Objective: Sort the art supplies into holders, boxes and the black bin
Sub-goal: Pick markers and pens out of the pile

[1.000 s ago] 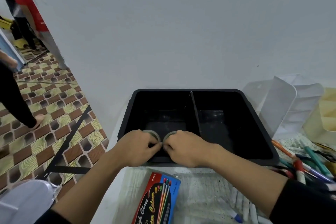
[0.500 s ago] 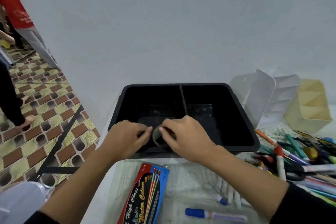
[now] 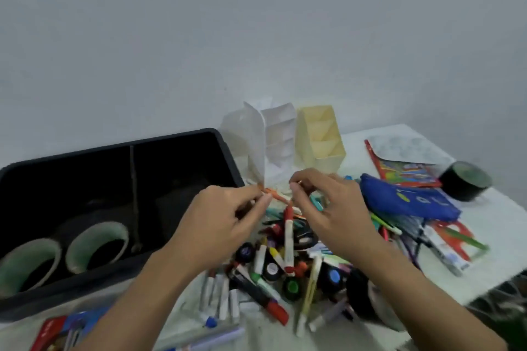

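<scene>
The black bin (image 3: 114,148) stands at the left, split by a divider. Two tape rolls (image 3: 97,245) stand on edge in its left compartment. A heap of pens, markers and paint pots (image 3: 273,265) covers the middle of the table. Above the heap, my left hand (image 3: 222,219) pinches an orange pen (image 3: 275,196) by its left end. My right hand (image 3: 328,208) hovers just right of that pen, thumb and forefinger close together. Blur hides whether they hold anything. A white holder (image 3: 279,134) and a yellow holder (image 3: 319,134) stand behind my hands.
A blue pouch (image 3: 407,199), a red packet (image 3: 405,172) and a black tape roll (image 3: 464,181) lie at the right, near the table's right edge. A coloured pencil box (image 3: 57,333) lies at the bottom left. The wall is close behind.
Both hands let go of the tape rolls in the bin and moved right to the pen heap. My view swung right, and my left hand now pinches an orange pen.
</scene>
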Tool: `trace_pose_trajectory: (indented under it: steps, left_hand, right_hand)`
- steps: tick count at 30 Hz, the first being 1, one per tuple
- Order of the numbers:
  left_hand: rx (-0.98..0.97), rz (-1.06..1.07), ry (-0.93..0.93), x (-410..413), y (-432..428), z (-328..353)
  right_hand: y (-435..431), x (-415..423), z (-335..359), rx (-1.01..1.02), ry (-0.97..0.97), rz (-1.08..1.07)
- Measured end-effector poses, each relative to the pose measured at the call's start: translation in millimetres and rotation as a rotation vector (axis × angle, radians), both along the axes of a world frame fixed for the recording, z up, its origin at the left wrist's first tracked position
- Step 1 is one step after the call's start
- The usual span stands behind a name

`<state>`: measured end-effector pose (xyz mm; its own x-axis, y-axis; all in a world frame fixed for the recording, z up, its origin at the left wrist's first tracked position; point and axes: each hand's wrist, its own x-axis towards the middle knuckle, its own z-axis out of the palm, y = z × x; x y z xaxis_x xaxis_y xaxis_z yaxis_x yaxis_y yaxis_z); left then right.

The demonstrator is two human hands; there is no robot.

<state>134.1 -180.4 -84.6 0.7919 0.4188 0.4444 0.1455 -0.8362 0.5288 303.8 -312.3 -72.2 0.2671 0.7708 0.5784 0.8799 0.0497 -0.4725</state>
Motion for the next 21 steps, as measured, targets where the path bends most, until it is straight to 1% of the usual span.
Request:
trace_pose_trajectory:
  steps: [2,4,7,10,12,14,18,21]
  left_hand:
    - [-0.044,-0.097,0.035,38.2,-20.8,-0.9]
    - [-0.081,-0.188,0.114,76.2,-39.6,-4.7]
    - [-0.050,-0.258,0.234,128.8,-66.1,-14.8]
    - [-0.122,-0.355,0.425,167.7,-89.3,-23.3]
    - [-0.183,-0.428,0.580,182.6,-99.9,-28.5]
    - [-0.219,-0.471,0.689,188.4,-108.2,-30.7]
    - [-0.217,-0.483,0.800,190.3,-123.9,-27.0]
    - [-0.256,-0.419,0.837,191.2,-129.2,-25.0]
  right_hand:
    - [-27.1,41.4,0.0,-0.015,0.029,-0.051]
    - [-51.6,83.8,-2.5,-0.025,0.036,-0.095]
    - [-84.1,147.0,-14.0,-0.053,0.033,-0.127]
    - [-112.8,204.9,-28.2,-0.097,-0.002,-0.140]
    - [-127.1,239.7,-39.2,-0.116,-0.055,-0.166]
    - [-136.4,266.7,-50.0,-0.126,-0.089,-0.159]
    - [-141.5,287.8,-68.1,-0.150,-0.049,-0.041]
    - [-138.0,291.6,-75.3,-0.163,-0.022,0.015]
